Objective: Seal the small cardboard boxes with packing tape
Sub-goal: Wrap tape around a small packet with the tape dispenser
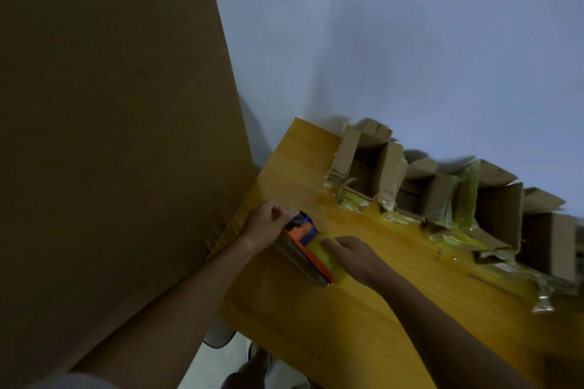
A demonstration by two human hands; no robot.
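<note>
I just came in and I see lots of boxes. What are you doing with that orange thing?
A person is working at a yellow wooden table. The right hand holds a tape dispenser by its roll of tape, and the left hand pinches the front end of it. Along the wall stands a row of small cardboard boxes with their flaps still open and old tape hanging off them. A big sheet of cardboard leans on the left.

Person observed from above — two bare forearms, uncovered from wrist to elbow. Left hand [264,226] and right hand [354,257] bare: no gloves, rings, watch or bands visible. A pale sleeve [76,380] edge — short, light grey or white — shows on the left arm, well below the table [363,325] edge.
</note>
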